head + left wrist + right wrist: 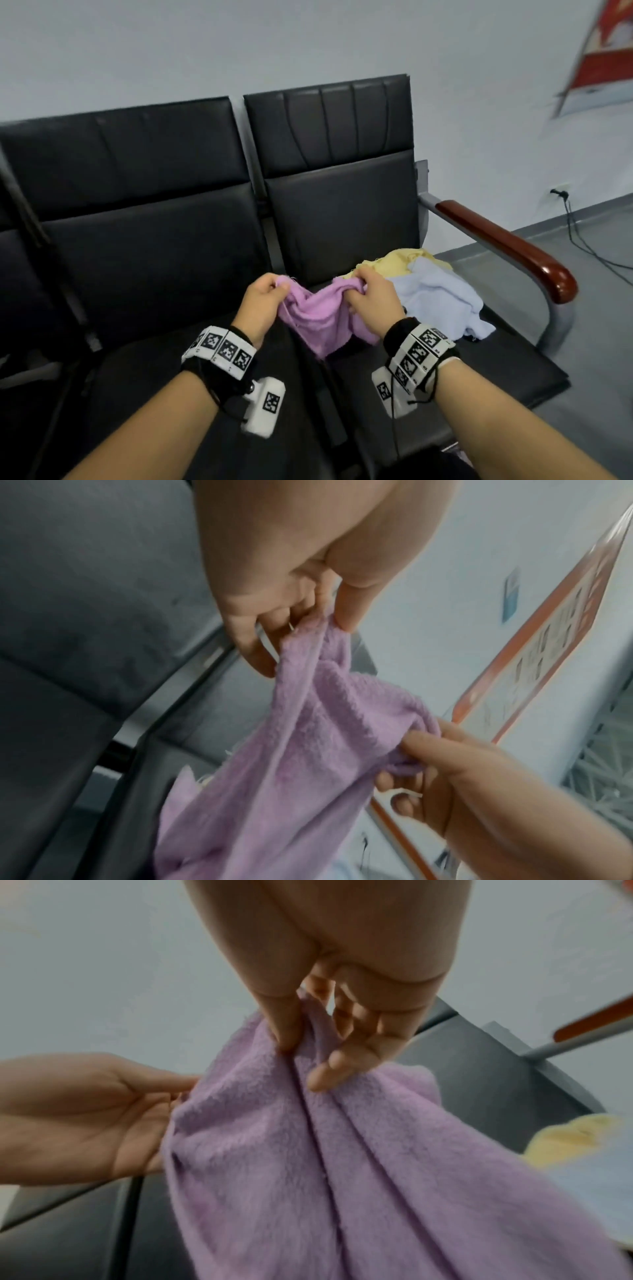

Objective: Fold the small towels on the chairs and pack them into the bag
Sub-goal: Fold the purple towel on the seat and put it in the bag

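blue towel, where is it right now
In the head view the blue towel lies crumpled on the right-hand chair seat, just right of the right hand, overlapping the yellow towel behind it.

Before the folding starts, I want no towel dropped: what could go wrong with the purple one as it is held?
The left hand and right hand pinch only bunched edges of the purple towel, which sags crumpled between them, so a fold may come out crooked. Its hanging end could also brush the blue towel on the seat.

Bare forearms; black wristbands [416, 349] carrying white square-coded marker blocks [263, 406].
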Tool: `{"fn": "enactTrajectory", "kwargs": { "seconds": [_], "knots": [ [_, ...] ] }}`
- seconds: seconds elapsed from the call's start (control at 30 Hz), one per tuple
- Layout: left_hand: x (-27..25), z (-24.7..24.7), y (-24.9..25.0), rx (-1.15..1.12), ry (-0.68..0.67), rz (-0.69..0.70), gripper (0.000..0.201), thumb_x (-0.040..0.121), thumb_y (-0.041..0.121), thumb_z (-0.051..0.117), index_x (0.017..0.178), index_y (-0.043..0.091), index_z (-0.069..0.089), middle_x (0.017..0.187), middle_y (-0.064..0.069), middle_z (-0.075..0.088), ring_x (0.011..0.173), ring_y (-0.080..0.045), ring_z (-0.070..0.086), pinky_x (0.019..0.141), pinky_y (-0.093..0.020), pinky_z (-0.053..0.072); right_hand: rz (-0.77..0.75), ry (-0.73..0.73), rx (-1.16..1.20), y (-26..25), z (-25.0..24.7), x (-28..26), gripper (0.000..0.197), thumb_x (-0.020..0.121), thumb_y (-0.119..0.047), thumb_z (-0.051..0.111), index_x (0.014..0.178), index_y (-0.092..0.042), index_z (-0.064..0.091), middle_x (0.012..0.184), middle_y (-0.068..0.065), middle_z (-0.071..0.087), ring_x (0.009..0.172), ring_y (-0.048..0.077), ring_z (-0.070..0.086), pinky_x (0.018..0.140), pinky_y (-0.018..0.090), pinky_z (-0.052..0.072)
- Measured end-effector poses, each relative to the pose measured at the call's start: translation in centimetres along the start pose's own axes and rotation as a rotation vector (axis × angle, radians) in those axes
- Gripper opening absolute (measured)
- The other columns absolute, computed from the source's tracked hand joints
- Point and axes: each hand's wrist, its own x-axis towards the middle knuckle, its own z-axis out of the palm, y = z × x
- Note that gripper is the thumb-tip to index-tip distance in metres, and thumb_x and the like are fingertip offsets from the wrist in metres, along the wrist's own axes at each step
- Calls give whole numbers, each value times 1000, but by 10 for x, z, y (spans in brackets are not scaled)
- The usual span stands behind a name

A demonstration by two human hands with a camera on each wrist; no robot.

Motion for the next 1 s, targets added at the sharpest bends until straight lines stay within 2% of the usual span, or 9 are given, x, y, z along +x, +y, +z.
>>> {"fn": "enactTrajectory", "kwargs": {
  "seconds": [0.07,0.17,0.27,0.37,0.43,0.53,0.67,0.83,1.0],
  "knots": [
    [-13,-30,28,-99,62,21,14,100,7,50,95,4,63,93,-15,69,86,-21,64,81,-38,51,-78,43,44,-32,6,-6,19,88,-19,60,74,-22,47,61,-8,56,61,15,57,60,26,47],
    [-37,-78,61,-219,133,51,15,103,16,49,102,6,60,101,-15,68,93,-26,63,82,-43,52,-164,28,66,-82,24,-21,25,87,-22,63,71,-26,45,61,-17,54,57,1,48,54,14,40],
    [-64,-124,85,-286,135,133,14,103,18,48,102,9,59,112,-15,71,97,-26,66,83,-43,53,-258,-106,13,-132,46,-41,23,81,-31,69,71,-25,49,64,-11,55,59,2,48,55,16,36],
    [-89,-162,100,-263,154,205,14,102,18,49,92,14,59,101,-10,69,93,-22,60,83,-38,48,-305,-348,65,-178,70,-66,30,77,-49,72,69,-23,59,64,-5,61,52,7,56,54,22,46],
    [-103,-177,103,-154,112,226,13,102,15,50,91,14,58,98,-9,64,92,-20,56,84,-37,46,-313,-405,150,-198,84,-76,27,84,-46,70,72,-22,67,67,0,67,50,12,60,54,25,50],
    [-128,-202,96,124,-70,231,10,100,9,52,96,6,61,98,-9,68,91,-17,61,86,-36,49,-375,-229,137,-217,107,-80,4,86,-31,70,87,-27,69,84,-6,70,71,8,65,68,24,53],
    [-163,-243,76,364,-183,241,14,99,8,54,101,-2,62,97,-17,67,87,-16,62,85,-36,51,-429,-412,105,-232,154,-95,38,88,-14,67,124,-25,61,117,-9,65,106,4,61,92,23,50],
    [-189,-282,56,496,-145,301,11,96,10,61,95,10,72,94,-6,72,92,-20,67,87,-34,52,-412,-610,247,-234,194,-114,13,85,-13,73,97,-17,73,76,4,66,72,12,59,75,34,49],
    [-202,-303,39,440,-112,332,13,91,4,66,94,12,76,92,-3,74,87,-10,67,80,-21,51,-391,-686,291,-239,216,-127,12,82,-7,75,75,-11,67,80,12,64,75,16,56,74,37,48]
  ]
}}
